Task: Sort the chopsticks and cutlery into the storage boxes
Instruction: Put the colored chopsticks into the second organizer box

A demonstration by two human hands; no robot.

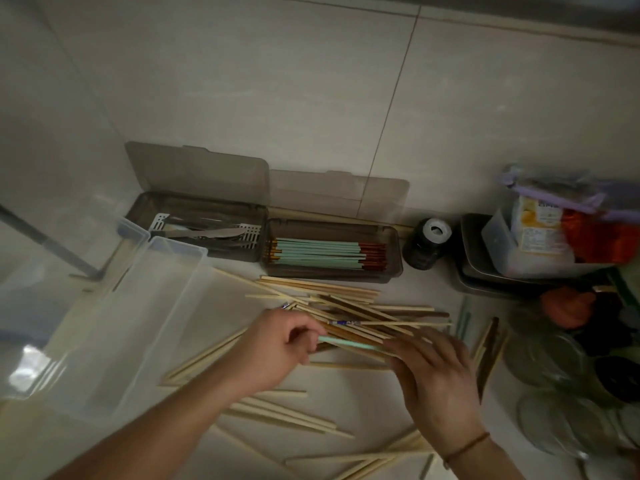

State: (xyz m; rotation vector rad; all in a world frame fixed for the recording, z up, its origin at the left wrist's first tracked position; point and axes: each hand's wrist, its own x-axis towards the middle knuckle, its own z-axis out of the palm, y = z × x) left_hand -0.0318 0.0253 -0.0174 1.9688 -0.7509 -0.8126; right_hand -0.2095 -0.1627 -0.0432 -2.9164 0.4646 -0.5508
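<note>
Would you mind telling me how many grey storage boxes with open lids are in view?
2. The cutlery box stands against the wall on the left; the chopstick box with mint-green chopsticks stands right beside it. None seem hidden.

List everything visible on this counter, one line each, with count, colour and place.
smoky grey plastic box with cutlery: one, lid open, back left, metal knives inside
smoky grey plastic box with chopsticks: one, lid open, back centre, mint-green chopsticks with red-brown ends
clear plastic tub: one, transparent, left
loose pale wooden chopsticks: many, beige with a few dark brown, scattered centre and front
mint-green chopstick: one, in the pile between the hands
dark jar with white cap: one, right of the boxes
grey tray with packaged goods: one, far right
left hand: pinching the mint-green chopstick
right hand: fingers spread flat on the pile
</note>
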